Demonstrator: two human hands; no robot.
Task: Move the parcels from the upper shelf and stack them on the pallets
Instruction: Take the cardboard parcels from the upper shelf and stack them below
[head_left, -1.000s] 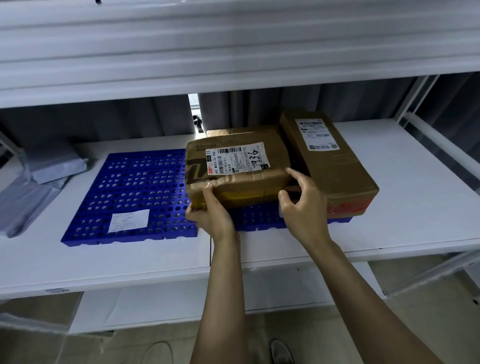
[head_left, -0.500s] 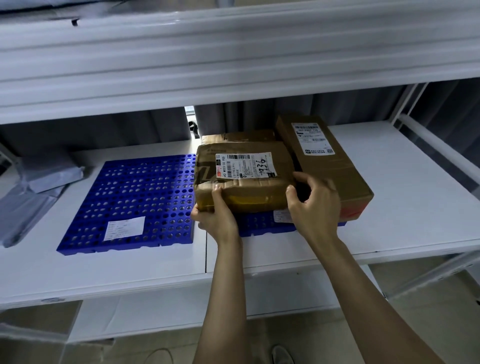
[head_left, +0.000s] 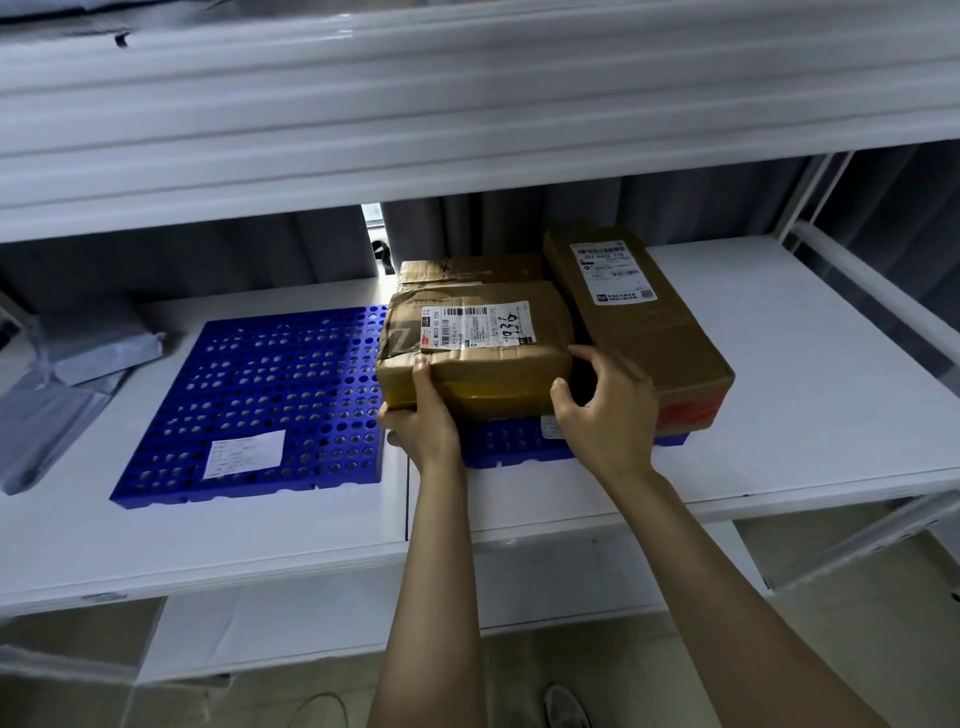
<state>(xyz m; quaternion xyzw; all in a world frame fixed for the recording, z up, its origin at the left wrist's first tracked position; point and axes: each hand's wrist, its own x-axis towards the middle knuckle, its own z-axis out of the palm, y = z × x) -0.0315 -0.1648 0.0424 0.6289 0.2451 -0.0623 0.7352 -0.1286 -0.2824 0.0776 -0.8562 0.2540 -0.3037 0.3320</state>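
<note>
Broadly, a white shelf (head_left: 779, 415) runs under both sets of fingers and carries everything. To the left of the fingers lies the bare blue pallet (head_left: 260, 395); directly below them is the second blue pallet (head_left: 509, 447), mostly covered. Farther left of the fingers, grey mailing bags (head_left: 62, 384) slump on the shelf. Just right of the right fingers, the long brown parcel (head_left: 649, 332) lies flat on the second pallet. Between the two hands is the labelled parcel (head_left: 478, 364), over that pallet's near part; whether it rests or is raised, I cannot tell. Beyond it is a back parcel (head_left: 467, 270). The left hand (head_left: 423, 426) grips its near left corner, thumb on top. The right hand (head_left: 608, 415) curls round its right end.
</note>
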